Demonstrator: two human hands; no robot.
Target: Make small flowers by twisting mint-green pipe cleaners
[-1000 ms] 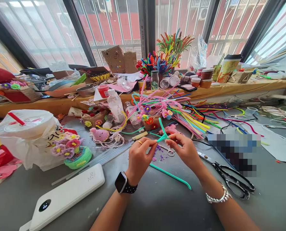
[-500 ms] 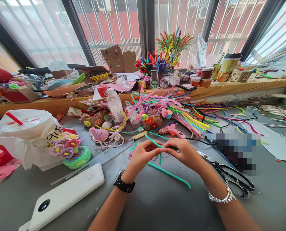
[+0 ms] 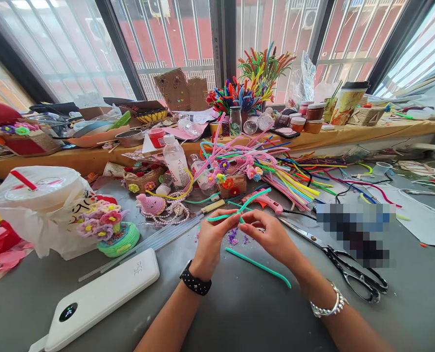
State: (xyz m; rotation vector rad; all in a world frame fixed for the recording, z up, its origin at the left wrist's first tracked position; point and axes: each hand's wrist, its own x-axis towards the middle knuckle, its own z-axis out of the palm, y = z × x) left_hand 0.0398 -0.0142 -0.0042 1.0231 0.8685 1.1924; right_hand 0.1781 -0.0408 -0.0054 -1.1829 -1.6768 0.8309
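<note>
Between my two hands is a bent green pipe cleaner, one end rising to the upper right and another stretching left over my fingers. My left hand pinches it near the bend. My right hand has its fingertips closed on the same bend from the other side; part of the bend is hidden by the fingers. On the table below my hands lies a loose green pipe cleaner. Purple and pink fuzz scraps are scattered just behind my hands.
Large black-handled scissors lie right of my right arm. Beyond the hands are a pink glue gun and a heap of coloured pipe cleaners. At left are a white power bank, a crocheted flower pot and a bagged drink cup.
My hands have turned the green pipe cleaner, and its free ends now point up right and left. A half-second ago, one end hung below the fingers. The loose piece has not moved.
</note>
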